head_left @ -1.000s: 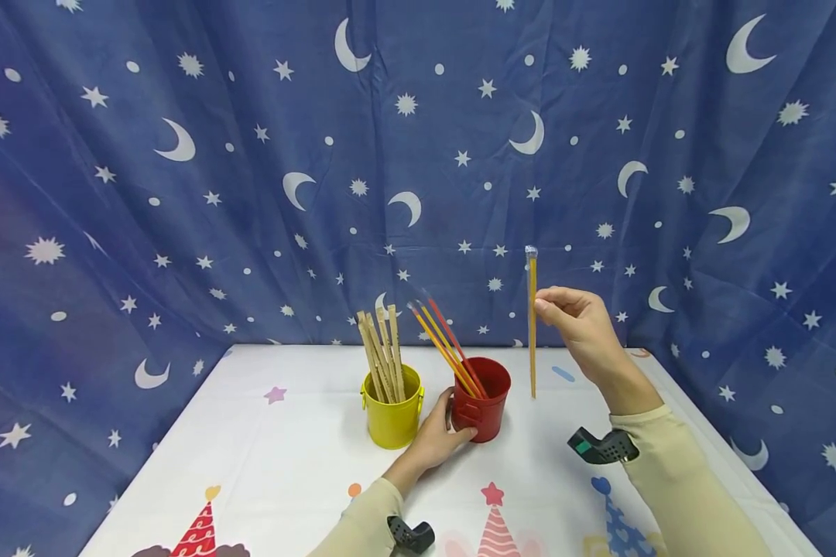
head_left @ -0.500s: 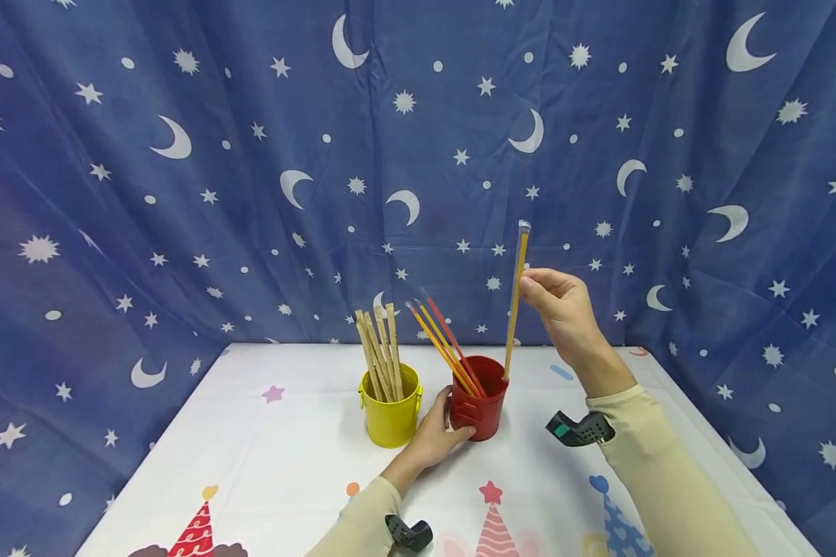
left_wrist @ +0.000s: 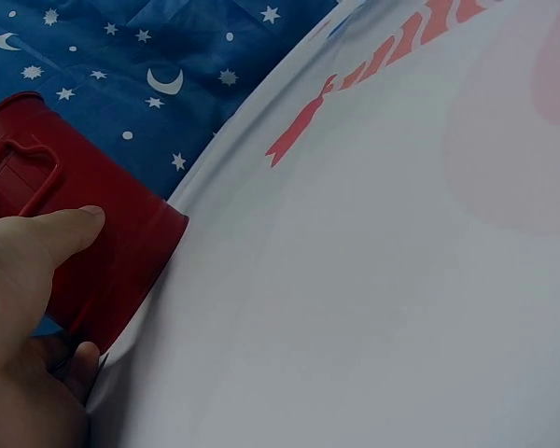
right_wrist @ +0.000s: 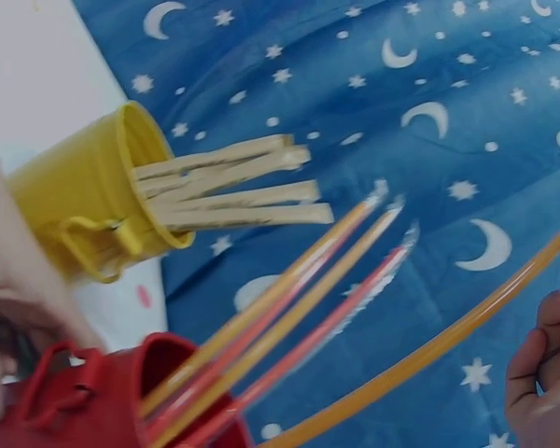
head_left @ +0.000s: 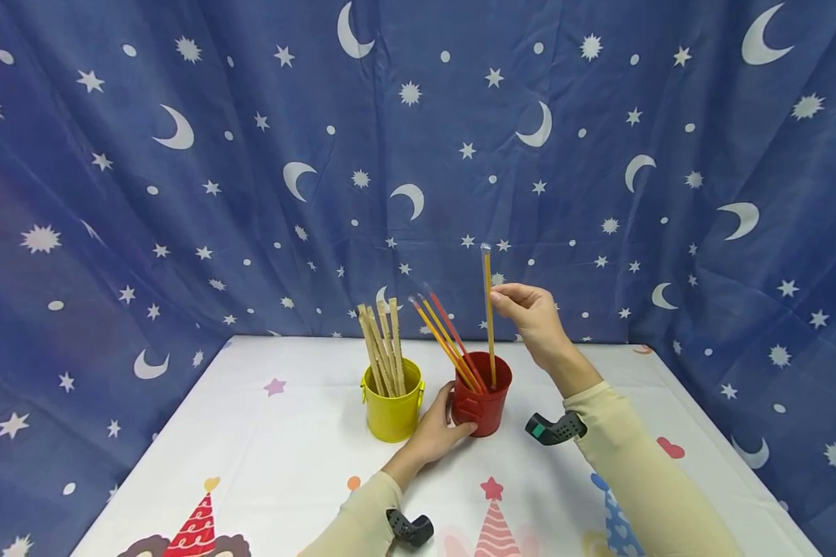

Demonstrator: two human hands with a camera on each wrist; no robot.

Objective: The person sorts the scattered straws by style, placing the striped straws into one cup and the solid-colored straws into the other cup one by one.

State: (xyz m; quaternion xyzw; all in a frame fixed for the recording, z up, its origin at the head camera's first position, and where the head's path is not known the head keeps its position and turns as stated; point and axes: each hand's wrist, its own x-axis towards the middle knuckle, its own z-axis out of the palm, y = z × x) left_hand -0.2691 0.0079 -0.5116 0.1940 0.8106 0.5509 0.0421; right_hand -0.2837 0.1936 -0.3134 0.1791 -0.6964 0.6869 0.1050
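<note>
My left hand [head_left: 432, 435] holds the small red bucket [head_left: 484, 416] from its left side, and in the left wrist view the thumb [left_wrist: 70, 231] presses on the bucket wall beside the handle. Several orange and red straws [head_left: 446, 340] in clear wrappers lean left out of it. Between thumb and fingertips my right hand [head_left: 535, 321] pinches an orange straw [head_left: 488, 309], also in a clear wrapper. That straw stands nearly upright, its lower end inside the bucket's mouth. In the right wrist view the held straw [right_wrist: 420, 359] looks bent, running down to the red bucket.
Just left of my left hand stands a yellow bucket [head_left: 392, 419] with several paper-wrapped sticks [head_left: 383, 348] in it. Both buckets are on a white printed tablecloth [head_left: 272, 449]. A blue curtain [head_left: 251, 193] with moons and stars hangs behind and at the sides.
My right hand has moved left with the orange straw, first up over the red bucket's rim, then down so its lower end is inside. The left hand has kept its hold.
</note>
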